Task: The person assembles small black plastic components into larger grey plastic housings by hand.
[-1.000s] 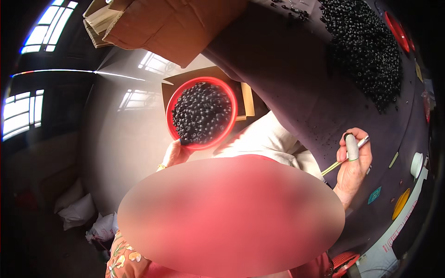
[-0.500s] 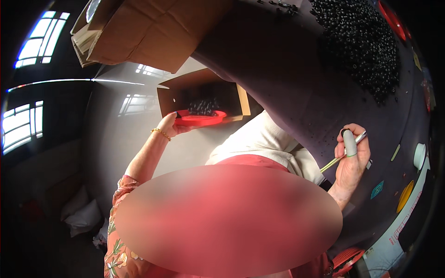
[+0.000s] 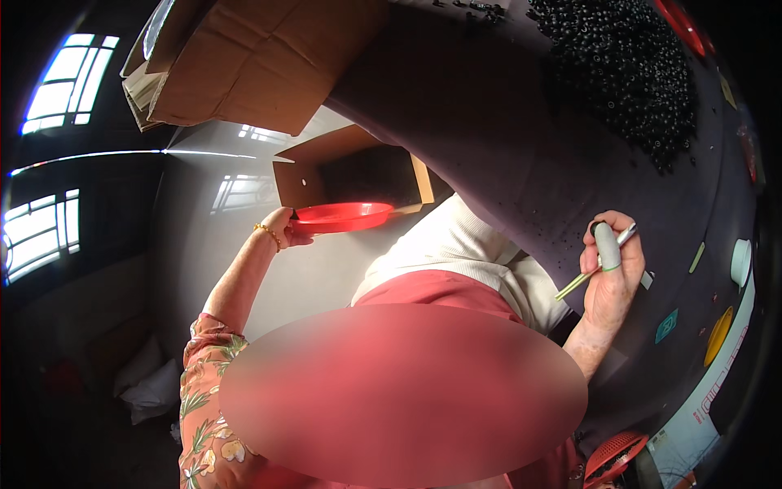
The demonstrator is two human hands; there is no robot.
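Observation:
At the left, my left hand [image 3: 279,231] is closed on the near-left rim of a shallow red plate [image 3: 346,218]. No black parts show on the plate. It is held level with the mouth of an open cardboard box [image 3: 300,181], whose dark inside is hard to make out. My right hand [image 3: 612,285], over the dark cloth, is wrapped round a slim tool [image 3: 575,285] with a silvery end and a pale green tip. A greyish cover [image 3: 607,248] sheathes one digit. Something small and black at the fingertips is too small to name.
A heap of small black ring-like parts [image 3: 631,77] lies on the dark cloth [image 3: 489,130], far right. A large brown carton [image 3: 269,61] stands far left. Along the right edge are a yellow dish [image 3: 718,336], a white round item [image 3: 740,262] and a red basket [image 3: 615,456].
Black parts that were dropping from the red plate toward the box are gone from view. My left hand and the plate have shifted slightly left; my right hand keeps its hold.

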